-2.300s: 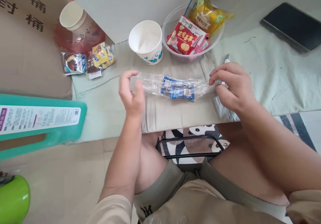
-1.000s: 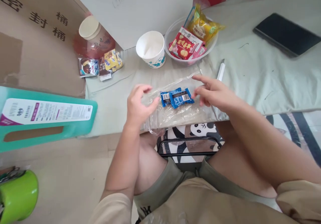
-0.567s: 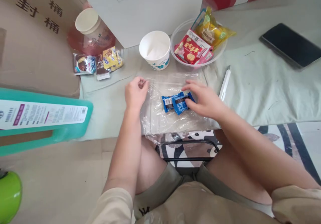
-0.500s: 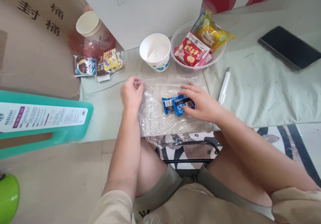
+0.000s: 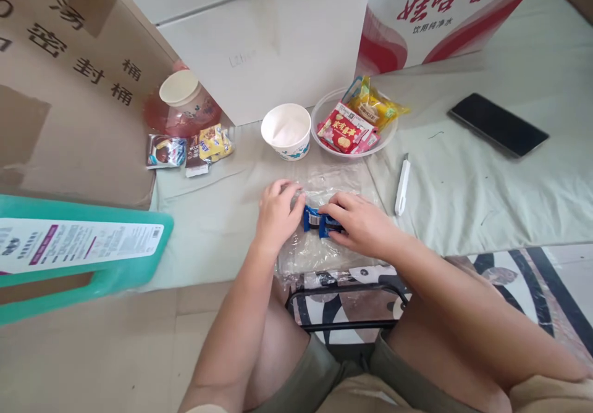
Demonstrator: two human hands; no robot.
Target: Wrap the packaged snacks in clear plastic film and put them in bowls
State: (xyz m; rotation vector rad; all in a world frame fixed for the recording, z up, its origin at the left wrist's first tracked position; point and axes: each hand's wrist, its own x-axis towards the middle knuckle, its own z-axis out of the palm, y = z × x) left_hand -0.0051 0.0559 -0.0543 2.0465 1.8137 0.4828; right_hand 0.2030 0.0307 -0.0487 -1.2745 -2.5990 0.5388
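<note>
A clear plastic bag (image 5: 319, 252) lies flat on the pale green cloth (image 5: 445, 197), with small blue snack packets (image 5: 314, 220) inside it. My left hand (image 5: 277, 215) rests on the bag's left side, fingers curled and touching the packets' left end. My right hand (image 5: 359, 223) lies over the packets from the right, fingers bent and pressing them through the plastic. Both hands meet at the packets.
Behind the bag stand a white paper cup (image 5: 286, 131) and a clear bowl (image 5: 389, 138) of snack packets. A white pen-like tool (image 5: 402, 186) and a black phone (image 5: 498, 125) lie right. Loose snacks (image 5: 189, 149), another cup (image 5: 180, 89), cardboard boxes (image 5: 83, 73) and a teal stool (image 5: 83, 246) sit left.
The bag, first held stretched between both hands, now lies flat. My left hand moved right to the packets and my right hand closed over them. The camera tilted up.
</note>
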